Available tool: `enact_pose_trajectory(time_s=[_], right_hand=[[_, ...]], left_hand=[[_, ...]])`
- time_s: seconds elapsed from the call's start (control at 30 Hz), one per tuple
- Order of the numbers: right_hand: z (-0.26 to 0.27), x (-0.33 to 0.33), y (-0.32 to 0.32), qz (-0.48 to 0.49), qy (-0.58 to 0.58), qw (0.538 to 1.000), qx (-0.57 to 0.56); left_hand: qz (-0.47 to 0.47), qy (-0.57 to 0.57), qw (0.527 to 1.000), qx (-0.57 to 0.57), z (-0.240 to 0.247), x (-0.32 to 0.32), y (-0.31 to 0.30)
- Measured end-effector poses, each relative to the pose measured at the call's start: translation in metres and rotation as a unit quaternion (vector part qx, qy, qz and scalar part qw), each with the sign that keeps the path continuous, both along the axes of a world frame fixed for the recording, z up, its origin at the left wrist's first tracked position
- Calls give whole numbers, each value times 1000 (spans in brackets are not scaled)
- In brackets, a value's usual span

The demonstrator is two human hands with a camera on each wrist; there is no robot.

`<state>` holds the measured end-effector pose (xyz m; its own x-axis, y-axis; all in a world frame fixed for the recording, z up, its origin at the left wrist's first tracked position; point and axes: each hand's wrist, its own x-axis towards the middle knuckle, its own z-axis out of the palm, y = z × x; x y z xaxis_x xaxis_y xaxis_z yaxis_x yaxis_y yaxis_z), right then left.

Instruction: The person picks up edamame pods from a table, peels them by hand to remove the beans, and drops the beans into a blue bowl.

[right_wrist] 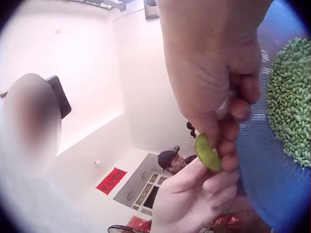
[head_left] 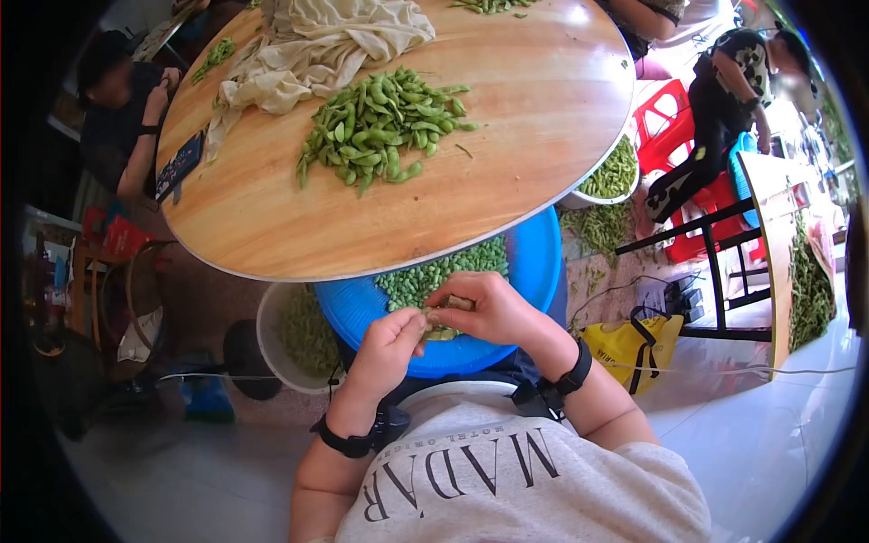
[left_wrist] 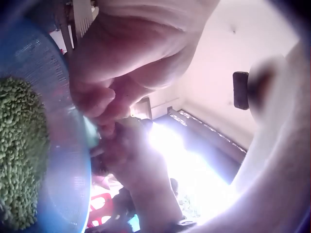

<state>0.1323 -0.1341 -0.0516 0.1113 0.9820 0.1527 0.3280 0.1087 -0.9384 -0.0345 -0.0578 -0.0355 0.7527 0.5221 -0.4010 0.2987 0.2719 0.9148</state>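
Note:
My left hand (head_left: 391, 344) and right hand (head_left: 496, 309) meet over a blue basket (head_left: 543, 271) in my lap. Between their fingertips is one green soybean pod (right_wrist: 208, 153), best seen in the right wrist view. The right thumb and fingers pinch its upper end, while the left fingers pinch the lower end. A small brownish piece (head_left: 459, 302) shows within the curl of the right hand; what it is I cannot tell. Shelled green beans (head_left: 434, 271) fill the basket's middle. In the left wrist view, the left hand's fingers (left_wrist: 99, 102) mostly hide the pod.
A round wooden table (head_left: 507, 118) overhangs the basket, bearing a heap of soybean pods (head_left: 380, 127) and a crumpled cloth (head_left: 317, 41). A pale bucket (head_left: 272, 335) stands left, a tub of pods (head_left: 615, 172) right. A yellow bag (head_left: 634, 348) lies on the floor. Other people are around.

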Motion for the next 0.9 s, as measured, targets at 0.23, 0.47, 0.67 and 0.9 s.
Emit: enact_pose_trajectory(time_s=[0.23, 0.47, 0.67, 0.9], right_hand=[[-5, 4, -8, 27, 129, 976, -171], [-4, 3, -11, -104, -74, 992, -22], [-2, -3, -7, -22, 4, 998, -57], [-14, -5, -10, -85, -115, 987, -78]], left_hand=[[-53, 7, 997, -48, -2, -5, -5], [26, 78, 996, 46, -16, -1, -7], [35, 47, 998, 18, -13, 6, -8], [55, -7, 998, -18, -21, 0, -8]])
